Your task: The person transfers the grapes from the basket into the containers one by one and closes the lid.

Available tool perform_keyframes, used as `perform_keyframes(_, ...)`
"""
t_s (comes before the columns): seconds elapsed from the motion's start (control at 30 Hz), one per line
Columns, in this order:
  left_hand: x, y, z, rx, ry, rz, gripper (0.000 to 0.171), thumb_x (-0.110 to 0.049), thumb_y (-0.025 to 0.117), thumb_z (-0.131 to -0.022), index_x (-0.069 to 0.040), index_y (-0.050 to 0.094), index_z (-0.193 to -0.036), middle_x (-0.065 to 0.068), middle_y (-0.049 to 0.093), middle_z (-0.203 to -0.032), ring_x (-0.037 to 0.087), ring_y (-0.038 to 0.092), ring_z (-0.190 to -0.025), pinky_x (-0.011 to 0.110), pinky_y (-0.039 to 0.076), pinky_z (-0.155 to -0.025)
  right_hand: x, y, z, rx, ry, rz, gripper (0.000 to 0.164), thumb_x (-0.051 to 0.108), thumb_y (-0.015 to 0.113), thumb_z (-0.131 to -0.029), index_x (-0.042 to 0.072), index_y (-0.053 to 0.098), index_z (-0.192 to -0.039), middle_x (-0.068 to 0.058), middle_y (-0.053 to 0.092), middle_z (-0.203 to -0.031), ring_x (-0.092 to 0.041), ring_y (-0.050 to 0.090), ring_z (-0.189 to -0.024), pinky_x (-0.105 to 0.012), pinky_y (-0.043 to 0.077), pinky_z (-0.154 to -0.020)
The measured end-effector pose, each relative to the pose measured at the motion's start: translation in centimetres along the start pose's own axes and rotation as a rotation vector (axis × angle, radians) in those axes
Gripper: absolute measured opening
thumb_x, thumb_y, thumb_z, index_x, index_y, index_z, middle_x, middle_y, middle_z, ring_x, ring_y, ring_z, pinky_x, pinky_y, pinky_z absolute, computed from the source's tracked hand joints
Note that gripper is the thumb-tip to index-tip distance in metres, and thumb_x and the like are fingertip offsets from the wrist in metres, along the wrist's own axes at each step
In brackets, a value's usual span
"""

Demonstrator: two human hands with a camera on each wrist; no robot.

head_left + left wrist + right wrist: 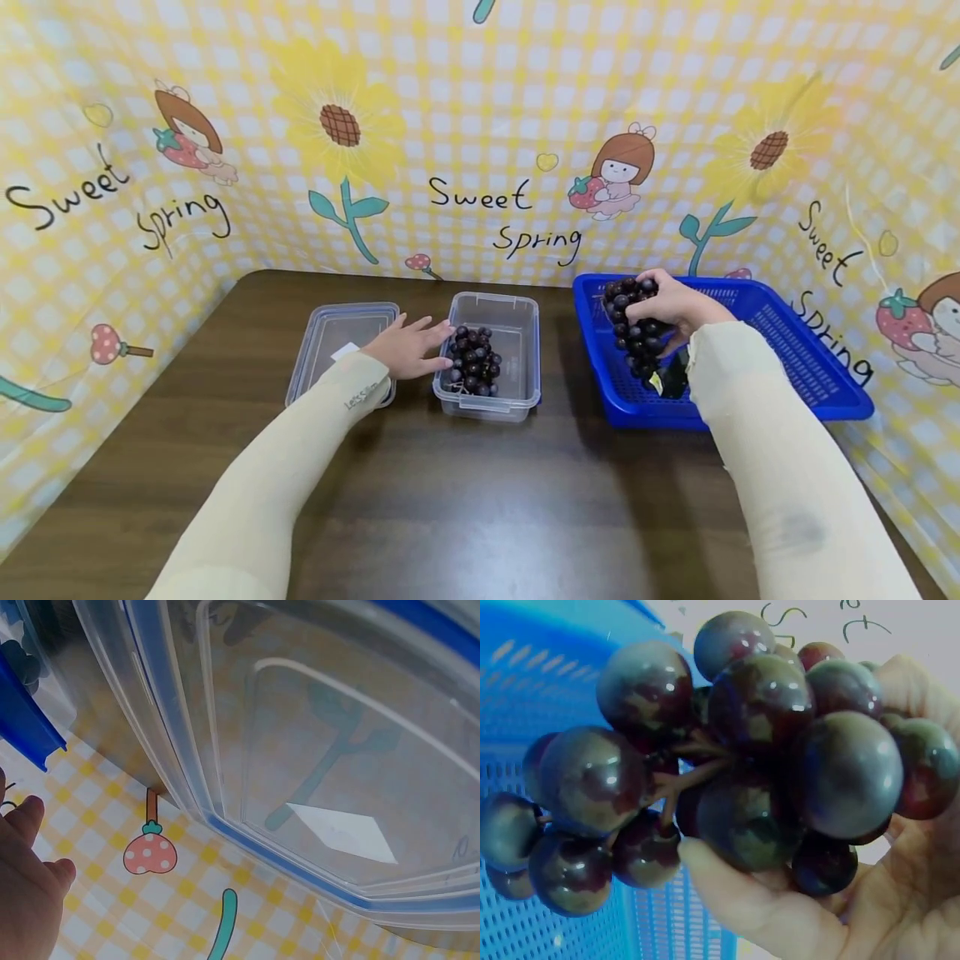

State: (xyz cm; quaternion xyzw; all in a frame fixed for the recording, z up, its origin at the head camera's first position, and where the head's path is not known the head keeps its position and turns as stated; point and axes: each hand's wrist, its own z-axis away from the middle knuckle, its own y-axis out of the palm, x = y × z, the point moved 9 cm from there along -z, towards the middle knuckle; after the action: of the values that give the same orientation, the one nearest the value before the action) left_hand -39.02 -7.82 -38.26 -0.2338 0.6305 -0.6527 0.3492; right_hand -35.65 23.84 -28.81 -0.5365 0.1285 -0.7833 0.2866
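My right hand point(672, 304) grips a bunch of dark grapes point(633, 329) over the left part of a blue basket point(847, 404). Close up in the right wrist view, the thumb presses against the grapes point(754, 787) and their brown stem shows. My left hand point(407, 346) has its fingers spread, with the fingertips at the left rim of a clear plastic container point(517, 367). Another bunch of dark grapes point(472, 362) lies in that container, towards its left side. Part of the left hand point(30, 877) shows in the left wrist view.
Left of the container, a clear lid point(322, 333) with a blue seal and a white label lies on the brown table point(450, 500), partly under the left forearm. A dark item with a yellow patch point(671, 379) sits in the basket. Patterned cloth point(480, 125) stands behind the table.
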Motion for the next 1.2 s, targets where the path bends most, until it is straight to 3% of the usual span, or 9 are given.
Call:
perform_keyframes(0.27, 0.3, 0.6, -0.3, 0.003, -0.012, 0.005, 0.067, -0.048, 0.041, -0.1, -0.01, 0.025, -0.152, 0.008, 0.021, -0.157, 0.037, 0.019, -0.142, 0.062, 0.003, -0.111, 1.9, 3.3, -0.9, -0.012, -0.014, -0.078, 0.077, 0.005, 0.059, -0.084, 0.012, 0.012, -0.144, -0.03, 0.013, -0.146, -0.054, 0.037, -0.12, -0.063, 0.05, -0.074)
perform_keyframes(0.43, 0.5, 0.4, -0.6, -0.021, -0.003, 0.011, 0.068, -0.049, 0.042, -0.099, -0.01, 0.025, -0.152, 0.008, 0.022, -0.157, 0.037, 0.019, -0.142, 0.063, 0.004, -0.11, 3.7, 5.1, -1.7, 0.005, -0.031, -0.088, 0.077, 0.004, 0.059, -0.083, 0.015, 0.015, -0.146, -0.024, 0.013, -0.149, -0.052, 0.036, -0.123, -0.065, 0.049, -0.076)
perform_keyframes(0.77, 0.5, 0.6, -0.6, -0.026, -0.002, 0.049, 0.068, -0.047, 0.043, -0.099, -0.01, 0.024, -0.152, 0.008, 0.021, -0.157, 0.036, 0.019, -0.143, 0.063, 0.003, -0.11, 7.4, 8.9, -3.3, 0.045, -0.06, -0.237, 0.074, 0.002, 0.058, -0.084, 0.021, 0.021, -0.144, -0.021, 0.021, -0.147, -0.052, 0.039, -0.121, -0.063, 0.048, -0.08)
perform_keyframes(0.97, 0.6, 1.0, -0.7, -0.021, -0.003, 0.062, 0.068, -0.048, 0.042, -0.099, -0.01, 0.023, -0.153, 0.007, 0.019, -0.157, 0.036, 0.018, -0.143, 0.063, 0.002, -0.111, 7.7, 11.0, -4.1, 0.033, -0.082, -0.264, 0.077, 0.002, 0.061, -0.082, 0.024, 0.022, -0.146, -0.019, 0.024, -0.147, -0.047, 0.043, -0.121, -0.062, 0.051, -0.075)
perform_keyframes(1.2, 0.8, 1.1, -0.6, -0.027, 0.0, 0.066, 0.067, -0.046, 0.042, -0.1, -0.01, 0.023, -0.153, 0.008, 0.019, -0.157, 0.036, 0.019, -0.143, 0.063, 0.003, -0.111, 7.1, 12.1, -4.7, -0.057, -0.159, -0.318, 0.078, 0.002, 0.062, -0.081, 0.023, 0.024, -0.145, -0.017, 0.025, -0.147, -0.044, 0.042, -0.122, -0.062, 0.051, -0.072)
